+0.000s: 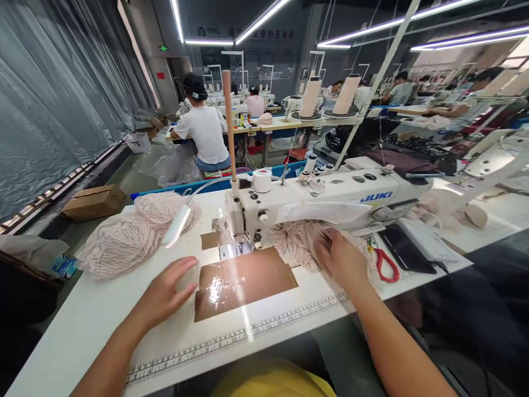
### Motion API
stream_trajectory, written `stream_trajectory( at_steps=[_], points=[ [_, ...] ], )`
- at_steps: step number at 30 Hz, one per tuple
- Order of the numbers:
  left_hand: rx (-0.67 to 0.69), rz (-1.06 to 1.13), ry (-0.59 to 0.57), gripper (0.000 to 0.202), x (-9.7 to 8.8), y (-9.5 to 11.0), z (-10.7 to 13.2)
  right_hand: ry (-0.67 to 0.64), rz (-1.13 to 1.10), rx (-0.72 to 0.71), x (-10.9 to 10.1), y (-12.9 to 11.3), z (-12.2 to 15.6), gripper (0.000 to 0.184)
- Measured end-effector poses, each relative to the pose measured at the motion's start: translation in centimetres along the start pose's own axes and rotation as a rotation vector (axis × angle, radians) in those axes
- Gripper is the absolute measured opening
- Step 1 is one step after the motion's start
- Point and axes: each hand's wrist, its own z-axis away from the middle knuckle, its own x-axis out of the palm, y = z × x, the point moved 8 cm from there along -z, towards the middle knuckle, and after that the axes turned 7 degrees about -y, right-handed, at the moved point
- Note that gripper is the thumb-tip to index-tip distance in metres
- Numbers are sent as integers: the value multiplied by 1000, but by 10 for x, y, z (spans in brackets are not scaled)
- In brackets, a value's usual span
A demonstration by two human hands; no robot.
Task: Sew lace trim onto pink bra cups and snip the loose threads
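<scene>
Your right hand (343,259) is apparently clutching pale fabric (291,242); your left hand (167,292) is holding fingers apart; a cardboard box (93,202) is hiding its inside.

Pale fabric (294,248) partly hidden, lettering (264,34) obscured

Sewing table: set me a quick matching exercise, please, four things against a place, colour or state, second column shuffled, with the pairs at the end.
Things
1. Left hand
2. Right hand
3. JUKI lettering
4. Red handle

Places, colours or states
A. Blue, on the sewing machine
B. Beside the black flat device
C. Fingers curled at the pale fabric
D. By the brown sheet's left edge

Pairs: 1-D, 2-C, 3-A, 4-B
</scene>
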Motion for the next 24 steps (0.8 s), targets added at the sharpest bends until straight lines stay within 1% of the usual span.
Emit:
stream_trajectory(
  at_steps=[2, 3, 4, 5, 7, 8, 9, 10, 12, 13, 14, 16, 18, 20, 22, 24],
  points=[
    [107, 42, -81, 38, 22, 34, -11, -67, 67, 23, -2, 17, -2, 37],
    [157, 54, -121, 36, 31, 51, -17, -93, 75, 2, -3, 20, -2, 35],
    [193, 64, -159, 34, 38, 66, -22, -90, 68, -25, -6, 22, -1, 34],
    [218, 75, -197, 31, 45, 80, -27, -52, 46, -50, -11, 24, 1, 34],
    [249, 93, -263, 29, 58, 106, -35, 63, -15, -71, -23, 29, 5, 34],
    [261, 100, -293, 28, 63, 118, -38, 95, -37, -74, -25, 33, 7, 35],
    [272, 106, -317, 29, 69, 129, -41, 91, -43, -84, -23, 35, 7, 35],
    [282, 113, -335, 30, 74, 139, -44, 50, -34, -101, -18, 36, 7, 35],
    [298, 134, -354, 31, 84, 156, -48, -71, 13, -143, -2, 37, 5, 30],
    [306, 152, -362, 32, 89, 163, -51, -107, 34, -157, 3, 38, 5, 29],
    [316, 177, -370, 33, 94, 169, -53, -109, 42, -164, 5, 40, 6, 29],
    [332, 262, -391, 32, 104, 179, -59, -28, -1, -170, -1, 44, 10, 28],
    [318, 404, -413, 33, 115, 183, -67, 77, -127, -203, -14, 48, 20, 26],
    [265, 599, -424, 38, 126, 185, -78, 108, -314, -291, -22, 47, 32, 25],
    [176, 804, -426, 45, 137, 186, -92, 79, -473, -373, -26, 43, 43, 27],
    [87, 958, -410, 51, 147, 189, -106, 57, -557, -396, -28, 39, 52, 27]
  ],
)
